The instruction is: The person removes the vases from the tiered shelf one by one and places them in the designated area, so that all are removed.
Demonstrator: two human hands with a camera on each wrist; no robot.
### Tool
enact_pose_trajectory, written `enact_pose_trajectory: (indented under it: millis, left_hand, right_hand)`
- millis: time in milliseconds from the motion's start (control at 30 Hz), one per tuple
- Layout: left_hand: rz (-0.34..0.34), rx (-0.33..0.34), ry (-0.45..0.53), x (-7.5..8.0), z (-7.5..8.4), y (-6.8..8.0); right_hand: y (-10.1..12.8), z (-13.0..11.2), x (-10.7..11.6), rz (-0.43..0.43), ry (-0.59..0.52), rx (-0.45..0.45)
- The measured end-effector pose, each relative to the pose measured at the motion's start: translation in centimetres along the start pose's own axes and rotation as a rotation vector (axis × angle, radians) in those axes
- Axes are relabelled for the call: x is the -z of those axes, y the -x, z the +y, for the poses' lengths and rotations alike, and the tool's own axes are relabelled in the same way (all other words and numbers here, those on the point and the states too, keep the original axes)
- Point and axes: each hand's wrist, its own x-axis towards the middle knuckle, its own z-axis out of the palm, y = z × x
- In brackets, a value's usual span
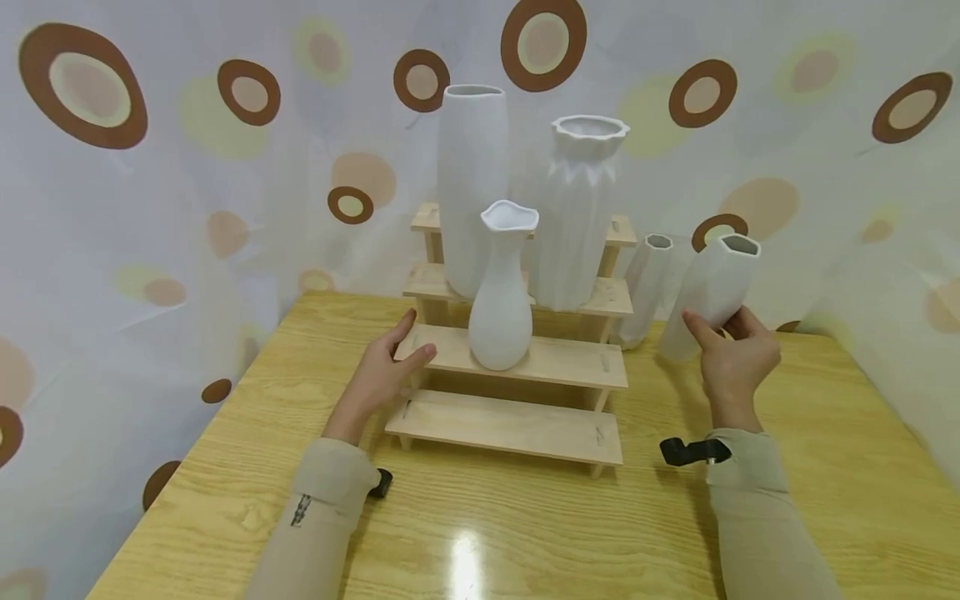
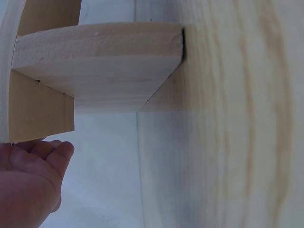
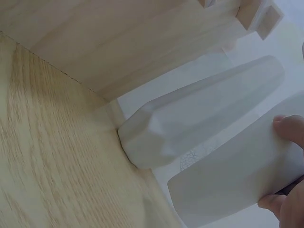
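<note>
My right hand (image 1: 738,358) grips a white angular vase (image 1: 712,287) between thumb and fingers; it tilts to the right. In the right wrist view the held vase (image 3: 232,175) is beside a slim faceted vase (image 3: 199,109), which stands on the table. My left hand (image 1: 378,371) rests at the left end of a tiered wooden stand (image 1: 502,425), fingers along the edge of a step. A white vase with a wavy rim (image 1: 501,317) stands on the second step from the front. Higher up stand a tall smooth vase (image 1: 472,183) and a ribbed vase (image 1: 573,225).
The stand sits on a wood-grain table (image 1: 465,525). Behind and at both sides hangs a white cloth (image 1: 262,183) with brown and beige circles. The slim faceted vase is close to the stand's right side. Black wrist mounts show at both cuffs.
</note>
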Motion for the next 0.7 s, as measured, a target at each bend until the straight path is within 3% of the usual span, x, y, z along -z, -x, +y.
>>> enact_pose_trajectory:
  millis: [533,700]
  left_hand:
    - [0.000,0.026,-0.002,0.0,0.2,-0.1]
    - [-0.014,0.047,-0.002,0.1,1.8,0.4]
  right_hand:
    - [-0.6,1.0,-0.2,0.008,-0.074,-0.051]
    - [-0.7,1.4,-0.3,0.016,-0.067,-0.052]
